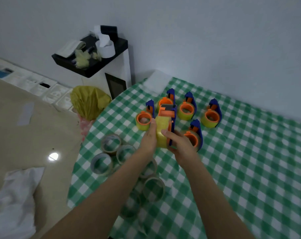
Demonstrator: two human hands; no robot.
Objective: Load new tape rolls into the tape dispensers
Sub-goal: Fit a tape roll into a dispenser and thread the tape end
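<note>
Nearest, pale rolls [110, 144] lay on the checked tablecloth [249, 169]. Just beyond them both hands held one dispenser [165, 114] up. The left hand [149, 138] curled round its yellow tape roll [161, 128], and the right hand [180, 144] gripped the blue side. Farther back, five loaded dispensers [211, 116] stood close together.

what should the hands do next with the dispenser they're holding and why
Probably set the held dispenser down beside the five loaded dispensers: its yellow roll already looks seated, and the left hand and right hand both grip it.
</note>
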